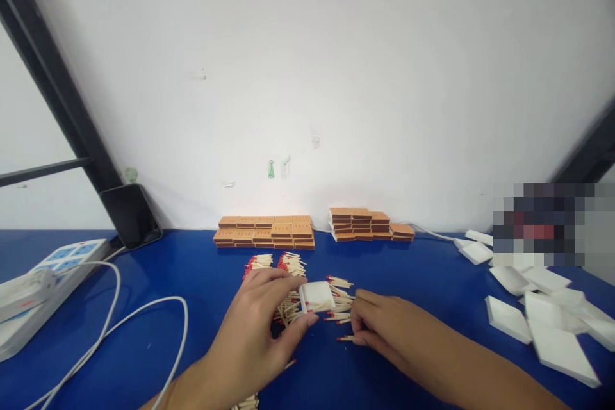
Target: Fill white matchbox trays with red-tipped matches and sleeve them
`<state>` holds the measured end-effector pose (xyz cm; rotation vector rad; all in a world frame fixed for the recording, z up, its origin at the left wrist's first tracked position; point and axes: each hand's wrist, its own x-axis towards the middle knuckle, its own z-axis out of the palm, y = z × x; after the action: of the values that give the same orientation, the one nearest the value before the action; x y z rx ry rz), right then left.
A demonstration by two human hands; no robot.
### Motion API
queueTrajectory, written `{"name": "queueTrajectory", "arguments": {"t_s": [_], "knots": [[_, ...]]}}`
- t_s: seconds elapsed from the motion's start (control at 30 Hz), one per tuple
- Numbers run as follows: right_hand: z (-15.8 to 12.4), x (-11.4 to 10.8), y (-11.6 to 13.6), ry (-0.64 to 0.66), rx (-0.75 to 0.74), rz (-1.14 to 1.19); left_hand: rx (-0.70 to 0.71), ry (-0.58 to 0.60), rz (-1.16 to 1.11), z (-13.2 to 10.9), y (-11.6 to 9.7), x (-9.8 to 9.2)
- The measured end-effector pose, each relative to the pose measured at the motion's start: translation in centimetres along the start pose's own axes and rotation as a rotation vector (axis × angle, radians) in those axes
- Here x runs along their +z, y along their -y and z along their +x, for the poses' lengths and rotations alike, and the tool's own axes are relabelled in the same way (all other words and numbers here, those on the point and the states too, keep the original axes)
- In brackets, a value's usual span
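My left hand [262, 317] is closed on a small white matchbox tray [318, 292], thumb at its near edge and fingers at its far edge. A few matches lie in the tray's near part. Just right of it my right hand [384, 320] is closed, fingertips pinched on matches [343, 338] whose red heads point left. More loose matches [340, 282] lie between the tray and my right hand. Behind my left hand are two heaps of red-headed matches [293, 262], partly hidden by it. Another bunch of matches [247, 402] shows at the bottom edge.
Orange matchboxes stand in a left stack [264, 234] and a right stack [355, 225] along the wall. Several white trays [560, 346] are heaped at the right. A phone [131, 214], a power strip [72, 269] and white cables [182, 314] occupy the left side.
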<state>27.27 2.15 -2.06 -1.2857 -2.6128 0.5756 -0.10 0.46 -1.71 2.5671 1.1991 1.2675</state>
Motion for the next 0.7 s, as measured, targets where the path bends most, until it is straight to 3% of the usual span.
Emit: {"name": "queueTrajectory", "arguments": {"t_s": [0.17,0.37,0.53,0.7], "knots": [[0.2,-0.7,0.4,-0.042,-0.016,-0.013,0.013,0.012,0.011,0.1,0.0,-0.1],[0.5,-2.3,1.8,-0.267,-0.051,0.006,0.0,0.04,0.011,0.1,-0.2,-0.1],[0.1,-2.3,0.8,-0.185,-0.067,-0.045,-0.022,0.008,0.059,0.3,-0.2,-0.2],[-0.2,-3.3,-1.1,-0.204,-0.076,-0.051,-0.047,0.01,0.091,0.8,-0.1,-0.3]]}}
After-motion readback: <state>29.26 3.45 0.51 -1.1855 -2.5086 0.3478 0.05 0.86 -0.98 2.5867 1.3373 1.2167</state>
